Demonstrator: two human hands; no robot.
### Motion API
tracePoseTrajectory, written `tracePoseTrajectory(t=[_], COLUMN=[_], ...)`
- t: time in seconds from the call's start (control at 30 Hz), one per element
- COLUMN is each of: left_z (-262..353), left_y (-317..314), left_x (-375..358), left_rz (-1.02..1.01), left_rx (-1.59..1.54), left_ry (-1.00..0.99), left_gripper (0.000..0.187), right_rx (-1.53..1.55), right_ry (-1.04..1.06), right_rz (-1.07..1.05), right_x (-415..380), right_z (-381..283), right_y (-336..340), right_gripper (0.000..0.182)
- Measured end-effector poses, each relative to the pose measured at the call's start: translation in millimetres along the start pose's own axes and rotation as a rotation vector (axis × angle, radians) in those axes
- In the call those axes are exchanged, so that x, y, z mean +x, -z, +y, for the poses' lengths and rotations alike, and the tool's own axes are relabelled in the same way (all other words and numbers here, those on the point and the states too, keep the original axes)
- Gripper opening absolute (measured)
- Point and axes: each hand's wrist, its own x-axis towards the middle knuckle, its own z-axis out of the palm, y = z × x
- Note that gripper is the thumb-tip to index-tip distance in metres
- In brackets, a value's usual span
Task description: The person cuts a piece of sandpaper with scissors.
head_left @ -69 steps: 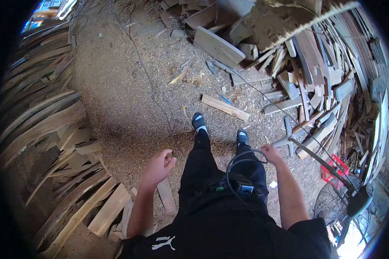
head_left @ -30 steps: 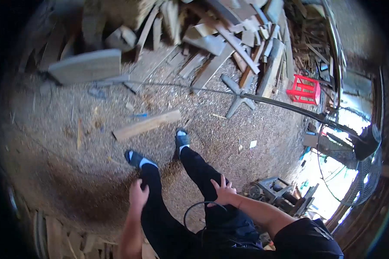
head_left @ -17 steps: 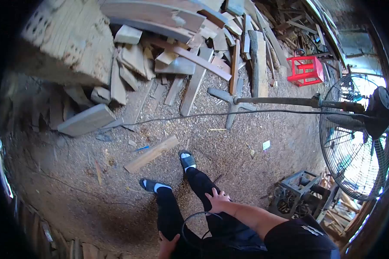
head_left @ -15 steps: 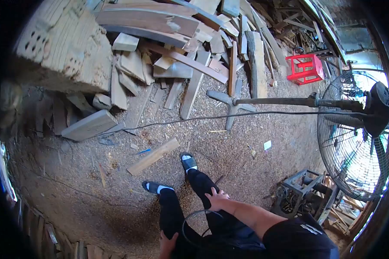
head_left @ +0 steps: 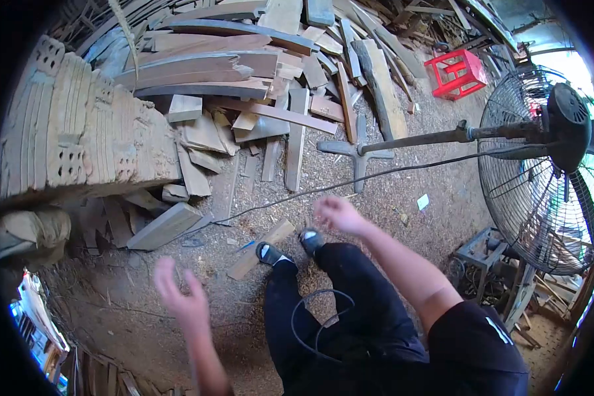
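Head view, the only one. Both hands up in the air, neither holding anything. Left hand (head_left: 181,300) blurred, fingers (head_left: 166,274) spread and released, palm empty. Right hand (head_left: 336,214) also blurred, fingers loosely curled, nothing grasped as far as the blur lets me tell.

Landmark: the short plank (head_left: 261,240) lying flat on the sawdust floor (head_left: 435,218) just ahead of the person's feet. Nearest loose thing to both hands. Its long axis runs diagonally, near end low and toward the left hand, far end up and toward the right hand. Left foot (head_left: 269,253) touches or overlaps the plank near its middle; right foot (head_left: 310,239) just beside its far end. Right hand hangs above and just right of the far end, so it looks the nearer one; left hand is lower and well to the left of the near end.

Beyond the plank: black cable (head_left: 350,183) crossing the floor, running toward the fan (head_left: 548,165), which stands well right of the plank with its cross foot (head_left: 356,150) past the cable. Grey block (head_left: 165,226) left of the plank. Wood pile (head_left: 264,79) further back, brick stack (head_left: 79,132) to its left, red stool (head_left: 457,72) far back right. A second thin cable loop (head_left: 317,317) hangs at the person's legs.
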Motion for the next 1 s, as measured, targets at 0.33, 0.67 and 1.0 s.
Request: tracePoseTrajectory(t=[0.33, 0.67, 1.0], left_z=[12.9, 22.1, 18.9], left_y=[89.9, 61.4, 37.8], left_x=[285.8, 329.6, 339.0], left_rz=[0.209, 0.163, 0.182], left_rx=[1.052, 1.476, 1.605], left_ry=[-0.485, -0.583, -0.573], left_gripper=[0.041, 0.058, 0.058], right_rx=[0.824, 0.839, 0.741], right_ry=[0.006, -0.263, -0.493], right_rz=[0.520, 0.721, 0.403], right_x=[200.3, 413.8, 517.9], right_z=[-73.6, -16.3, 42.0], right_y=[142.0, 232.4, 271.8], right_gripper=[0.024, 0.013, 0.032])
